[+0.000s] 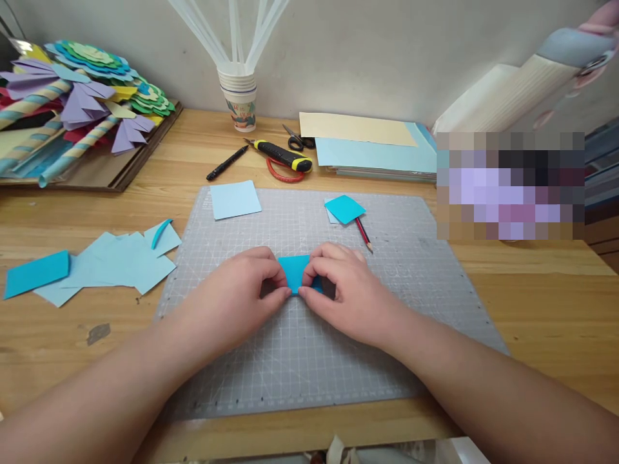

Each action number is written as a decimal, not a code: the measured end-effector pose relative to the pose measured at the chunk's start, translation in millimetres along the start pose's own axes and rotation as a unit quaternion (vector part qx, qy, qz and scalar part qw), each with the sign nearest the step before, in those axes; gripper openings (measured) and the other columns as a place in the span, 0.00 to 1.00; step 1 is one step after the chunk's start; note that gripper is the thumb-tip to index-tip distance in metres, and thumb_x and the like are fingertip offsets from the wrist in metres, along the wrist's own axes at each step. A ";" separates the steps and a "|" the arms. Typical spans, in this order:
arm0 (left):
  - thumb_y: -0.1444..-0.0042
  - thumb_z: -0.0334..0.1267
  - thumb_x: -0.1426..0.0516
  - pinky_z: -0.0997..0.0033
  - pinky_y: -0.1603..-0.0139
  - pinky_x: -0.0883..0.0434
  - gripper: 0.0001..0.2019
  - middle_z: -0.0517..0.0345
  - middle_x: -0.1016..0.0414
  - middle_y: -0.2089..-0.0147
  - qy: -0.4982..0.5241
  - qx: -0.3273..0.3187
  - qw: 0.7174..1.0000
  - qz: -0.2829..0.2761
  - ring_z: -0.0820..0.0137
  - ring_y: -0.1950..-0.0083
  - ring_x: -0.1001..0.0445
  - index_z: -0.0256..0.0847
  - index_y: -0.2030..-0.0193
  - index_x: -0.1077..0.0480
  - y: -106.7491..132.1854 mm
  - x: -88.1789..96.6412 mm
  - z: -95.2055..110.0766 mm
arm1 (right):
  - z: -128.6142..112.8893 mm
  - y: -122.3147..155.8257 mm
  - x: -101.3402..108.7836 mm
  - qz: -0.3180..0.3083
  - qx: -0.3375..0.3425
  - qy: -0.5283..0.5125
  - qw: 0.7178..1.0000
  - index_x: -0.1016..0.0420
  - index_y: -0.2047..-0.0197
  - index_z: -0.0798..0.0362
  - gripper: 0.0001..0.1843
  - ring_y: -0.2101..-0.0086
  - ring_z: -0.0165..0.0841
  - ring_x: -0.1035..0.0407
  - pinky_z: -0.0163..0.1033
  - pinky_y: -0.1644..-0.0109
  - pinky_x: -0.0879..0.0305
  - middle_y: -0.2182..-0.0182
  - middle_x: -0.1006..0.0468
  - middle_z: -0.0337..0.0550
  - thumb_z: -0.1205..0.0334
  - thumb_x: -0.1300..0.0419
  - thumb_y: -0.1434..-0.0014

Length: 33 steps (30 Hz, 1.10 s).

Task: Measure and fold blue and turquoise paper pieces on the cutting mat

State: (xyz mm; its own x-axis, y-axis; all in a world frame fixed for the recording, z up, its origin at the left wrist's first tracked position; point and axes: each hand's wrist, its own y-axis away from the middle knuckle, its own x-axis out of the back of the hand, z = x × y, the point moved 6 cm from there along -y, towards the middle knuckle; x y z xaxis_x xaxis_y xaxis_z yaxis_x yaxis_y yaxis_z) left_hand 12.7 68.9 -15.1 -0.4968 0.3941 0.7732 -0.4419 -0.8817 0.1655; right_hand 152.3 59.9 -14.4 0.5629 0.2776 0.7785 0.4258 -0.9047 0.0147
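A small piece of bright blue paper point(296, 269) lies over the middle of the grey cutting mat point(271, 361). My left hand point(256, 280) pinches its near left edge between thumb and fingers. Close beside it, my right hand point(341, 287) pinches the near edge a little further right and covers the paper's right part. The near edge looks folded, though the fingers partly hide it. Beyond my hands on the mat are a light blue paper square point(235, 200) and a bright blue paper piece point(345, 209), with a red and black pencil point(363, 234) partly under the latter.
Light blue paper sheets point(113, 261) and a blue paper strip point(37, 273) lie left of the mat. Behind it are a black pen point(227, 163), a utility knife point(283, 156), scissors point(297, 138), stacked paper cups point(240, 103) and stacked card point(374, 154). Paper flowers point(89, 96) fill the back left.
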 end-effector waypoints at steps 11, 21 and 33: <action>0.50 0.35 0.45 0.68 0.66 0.35 0.05 0.62 0.29 0.69 -0.016 0.003 1.000 0.009 0.69 0.67 0.31 0.44 0.73 0.29 -0.5 1.3 -1.0 | -4.6 -2.4 -8.2 0.008 0.004 0.004 1.000 0.30 0.70 0.50 0.04 0.56 0.39 0.36 0.49 0.53 0.46 0.61 0.29 0.42 0.66 0.42 0.44; 0.48 0.32 0.49 0.70 0.63 0.35 0.10 0.61 0.26 0.64 -0.015 0.003 1.000 -0.014 0.70 0.64 0.30 0.44 0.67 0.27 0.8 5.7 -1.8 | -9.2 -6.1 -9.7 0.009 -0.033 0.026 0.999 0.31 0.72 0.51 0.05 0.56 0.39 0.36 0.50 0.52 0.47 0.62 0.28 0.40 0.64 0.41 0.45; 0.49 0.29 0.49 0.72 0.64 0.36 0.10 0.62 0.27 0.65 -0.021 0.003 1.000 -0.011 0.72 0.65 0.31 0.43 0.67 0.27 -0.3 4.5 -1.9 | -8.9 -7.9 -12.2 0.002 -0.043 0.037 0.998 0.29 0.73 0.50 0.05 0.57 0.38 0.36 0.49 0.53 0.47 0.62 0.29 0.39 0.63 0.40 0.45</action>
State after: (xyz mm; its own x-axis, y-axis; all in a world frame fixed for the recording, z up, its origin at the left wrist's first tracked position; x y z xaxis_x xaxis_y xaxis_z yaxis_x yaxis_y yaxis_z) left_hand 9.1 71.5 -12.8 -0.4560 0.4023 0.7938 -0.4480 -0.8745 0.1858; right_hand 135.8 60.8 -18.4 0.5096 0.2528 0.8224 0.3598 -0.9309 0.0631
